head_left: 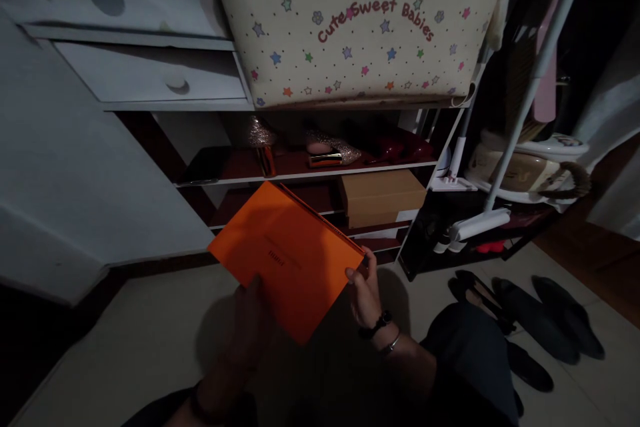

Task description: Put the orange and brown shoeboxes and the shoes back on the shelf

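An orange box with small dark lettering, upside down from here, is held tilted in front of the low shelves. My right hand is closed on its right corner, thumb on the orange face and fingers round the edge. On the near left edge, my left hand grips the box too, with the thumb on top; it is in deep shadow and its other fingers are hidden. A dark line, perhaps a lid's seam, runs along the box's far edge. Behind the box, a glittery high-heeled shoe stands on the upper shelf.
Another glittery shoe and dark red shoes share that shelf. Below is a brown cardboard box. A star-printed cloth hangs above. A white-headed mop leans at right, near dark shoes on the floor.
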Demonstrator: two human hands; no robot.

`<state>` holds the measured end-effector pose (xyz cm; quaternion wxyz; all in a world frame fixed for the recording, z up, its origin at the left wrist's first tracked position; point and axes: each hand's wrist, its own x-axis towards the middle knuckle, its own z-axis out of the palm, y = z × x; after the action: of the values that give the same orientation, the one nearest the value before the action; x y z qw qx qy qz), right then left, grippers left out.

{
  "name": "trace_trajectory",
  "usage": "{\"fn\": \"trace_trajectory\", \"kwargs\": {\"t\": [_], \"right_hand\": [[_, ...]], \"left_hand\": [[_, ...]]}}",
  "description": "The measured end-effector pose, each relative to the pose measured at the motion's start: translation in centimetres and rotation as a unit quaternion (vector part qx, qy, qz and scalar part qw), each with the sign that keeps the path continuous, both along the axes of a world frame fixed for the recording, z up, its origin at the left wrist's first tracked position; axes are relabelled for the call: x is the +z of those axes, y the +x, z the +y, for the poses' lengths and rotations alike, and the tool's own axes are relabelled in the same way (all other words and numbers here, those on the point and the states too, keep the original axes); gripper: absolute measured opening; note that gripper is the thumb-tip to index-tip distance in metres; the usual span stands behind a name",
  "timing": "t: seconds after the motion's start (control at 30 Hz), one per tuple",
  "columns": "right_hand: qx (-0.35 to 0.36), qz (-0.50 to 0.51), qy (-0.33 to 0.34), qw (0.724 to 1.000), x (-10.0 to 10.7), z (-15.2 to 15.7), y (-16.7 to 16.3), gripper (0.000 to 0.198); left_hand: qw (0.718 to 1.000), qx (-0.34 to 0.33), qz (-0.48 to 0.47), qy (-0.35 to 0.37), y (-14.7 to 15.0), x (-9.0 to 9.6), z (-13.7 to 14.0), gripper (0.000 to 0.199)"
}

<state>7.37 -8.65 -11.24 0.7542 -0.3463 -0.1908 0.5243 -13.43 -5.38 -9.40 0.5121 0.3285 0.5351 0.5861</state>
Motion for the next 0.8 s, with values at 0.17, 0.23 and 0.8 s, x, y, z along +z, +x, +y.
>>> {"fn": "trace_trajectory", "kwargs": {"t": [0.17, 0.23, 0.8], "right_hand": [[0.010, 0.027, -0.031, 0.999, -0.9, -0.3, 0.2, 0.076], [0.014, 0.050, -0.045, 0.998, -1.2, -0.5, 0.0, 0.068], [0.002, -0.057, 0.051, 0.997, 0.5, 4.3, -4.8, 0.085]], "left_hand": [[0.999, 0.029, -0.017, -0.023, 1.3, 0.8, -0.6, 0.026], [0.999, 0.024, -0.023, -0.008, 1.7, 0.9, -0.6, 0.033], [0.982, -0.027, -0.188, 0.027, -1.8, 4.2, 8.9, 0.031]]}}
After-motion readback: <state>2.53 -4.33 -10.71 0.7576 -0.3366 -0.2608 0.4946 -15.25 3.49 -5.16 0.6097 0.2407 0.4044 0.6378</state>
